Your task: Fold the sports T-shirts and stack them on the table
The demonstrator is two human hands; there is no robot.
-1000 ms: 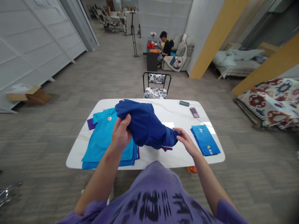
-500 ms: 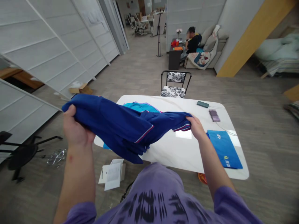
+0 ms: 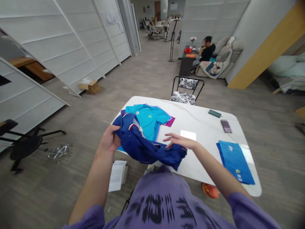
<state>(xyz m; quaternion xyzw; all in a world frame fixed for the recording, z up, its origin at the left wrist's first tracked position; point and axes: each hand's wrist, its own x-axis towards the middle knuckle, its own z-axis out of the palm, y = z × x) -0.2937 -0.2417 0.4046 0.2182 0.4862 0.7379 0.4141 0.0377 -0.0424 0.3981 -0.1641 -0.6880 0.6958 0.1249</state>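
Logging turquoise T-shirt point(image 3: 143, 124), yellow logo point(image 3: 150, 116) unreadable; our left hand point(image 3: 110, 139) pinches navy shirt point(image 3: 135, 147), right hand point(image 3: 182, 141) splays fingers over it.

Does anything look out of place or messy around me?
Two things: loose papers sit askew below the near edge of the table, and striped cloth sticks out unevenly from under the light blue shirt. No spill or damage shows.

"From where do we view the fingers point(image 3: 171, 136)?"

"Single head camera: we look from above and behind the fingers, facing forward and obliquely down."

"How near are we?"

"Near the fingers, just below mid-frame; well beyond them, our wide field crosses the table point(image 3: 202, 124) to distant office chairs point(image 3: 149, 29)."
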